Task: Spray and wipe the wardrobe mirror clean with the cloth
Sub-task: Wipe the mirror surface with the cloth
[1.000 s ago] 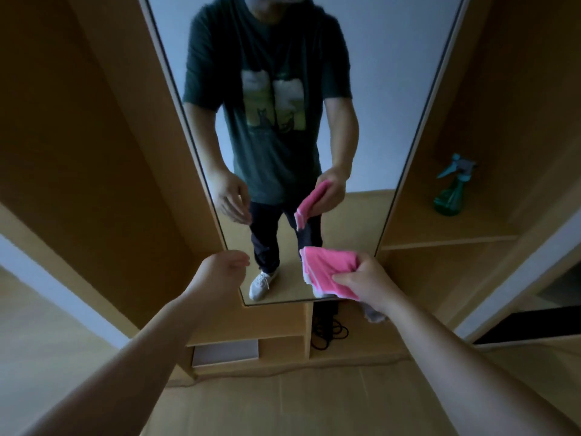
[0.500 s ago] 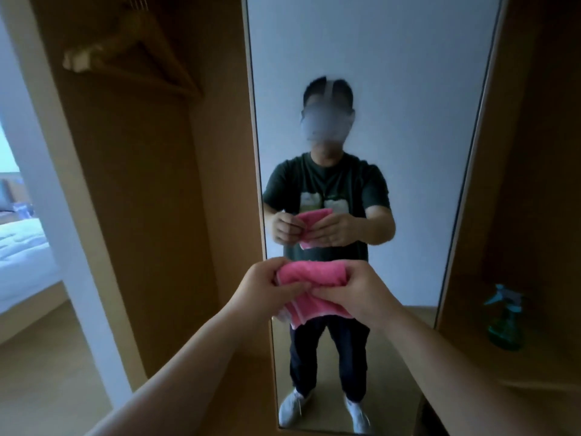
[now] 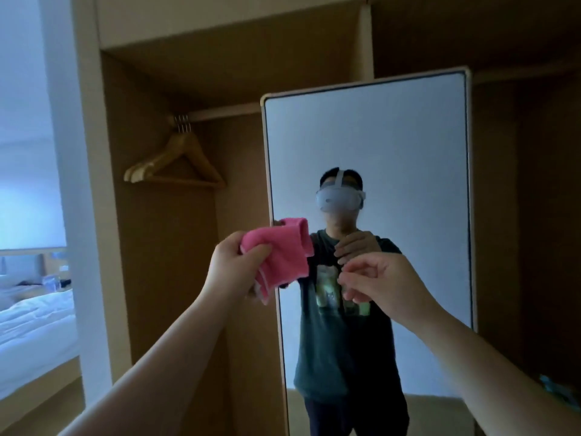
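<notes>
While the person stands facing the wardrobe mirror, the cloth shows as a bright pink piece of soft towelling, folded over on itself into thick layers, with a paler stitched hem along its lower edge. Its long axis runs on a slant: a rolled fold rises at the upper right, and a loose corner hangs down at the lower left. It is held up in the air across the mirror's left edge, at about mid-height of the frame; whether it touches the glass I cannot tell. The left hand grips it at its left side, thumb pressed over the front and fingers curled behind, so that most of the cloth stands out above and to the right of the knuckles. The right hand is raised before the middle of the mirror, well apart from the cloth, its fingers loosely curled with nothing in them. Wooden hangers hang from the rail in the open bay left of the mirror.
</notes>
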Tool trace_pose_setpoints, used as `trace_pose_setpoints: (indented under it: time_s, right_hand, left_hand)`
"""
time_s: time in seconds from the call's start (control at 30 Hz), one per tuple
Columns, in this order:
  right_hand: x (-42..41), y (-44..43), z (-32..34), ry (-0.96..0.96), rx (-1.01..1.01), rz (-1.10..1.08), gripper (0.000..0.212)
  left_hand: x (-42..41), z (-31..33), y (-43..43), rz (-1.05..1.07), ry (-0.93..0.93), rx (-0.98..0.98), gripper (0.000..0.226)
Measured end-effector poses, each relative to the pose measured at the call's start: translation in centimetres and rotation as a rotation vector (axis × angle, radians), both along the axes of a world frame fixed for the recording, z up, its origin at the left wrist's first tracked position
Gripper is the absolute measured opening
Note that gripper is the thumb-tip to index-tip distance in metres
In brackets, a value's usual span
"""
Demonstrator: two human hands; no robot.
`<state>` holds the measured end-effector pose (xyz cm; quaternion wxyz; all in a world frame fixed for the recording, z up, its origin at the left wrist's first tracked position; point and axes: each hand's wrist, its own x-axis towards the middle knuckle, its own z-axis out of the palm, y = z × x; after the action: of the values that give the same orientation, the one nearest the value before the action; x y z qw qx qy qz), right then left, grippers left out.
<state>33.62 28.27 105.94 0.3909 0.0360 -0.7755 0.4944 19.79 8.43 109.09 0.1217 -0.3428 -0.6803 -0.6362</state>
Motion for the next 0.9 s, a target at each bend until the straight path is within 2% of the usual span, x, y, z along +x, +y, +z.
trace_pose_setpoints:
  time_s: [0.2, 0.33, 0.4, 0.6, 0.7, 0.77, 0.83, 0.9]
  right_hand:
    - [-1.6, -1.6, 4.9, 0.059, 0.081, 0.021, 0.007]
    - [-3.3, -2.5, 7.6, 0.101, 0.167, 0.003, 0.006]
    - [-4.0, -2.5, 8.6, 0.124, 0.21, -0.009, 0.006]
    - [-5.1, -1.3, 10.3, 0.213, 0.262, -0.014, 0.016]
    - [-5.5, -0.4, 11.5, 0.261, 0.259, -0.036, 0.018]
    - [-5.7, 0.4, 12.6, 0.319, 0.236, -0.071, 0.018]
    - [-5.1, 1.5, 13.7, 0.429, 0.274, -0.203, 0.017]
    - [-4.1, 3.1, 14.8, 0.566, 0.427, -0.429, 0.021]
  left_hand:
    - [-2.2, 8.0, -0.9, 0.192, 0.053, 0.185, 0.007]
    - [-4.2, 12.3, -0.1, 0.309, 0.042, 0.217, 0.006]
    - [-5.0, 14.2, 0.8, 0.357, 0.019, 0.213, 0.015]
    - [-5.5, 19.4, 4.0, 0.307, 0.006, 0.145, 0.032]
    - [-5.1, 21.0, 6.3, 0.189, 0.023, 0.198, 0.028]
    - [-4.9, 21.5, 7.6, 0.126, 0.028, 0.225, 0.035]
    - [-5.0, 21.7, 8.4, 0.077, -0.061, 0.257, 0.031]
    - [-5.6, 21.8, 9.0, 0.097, -0.071, 0.24, 0.03]
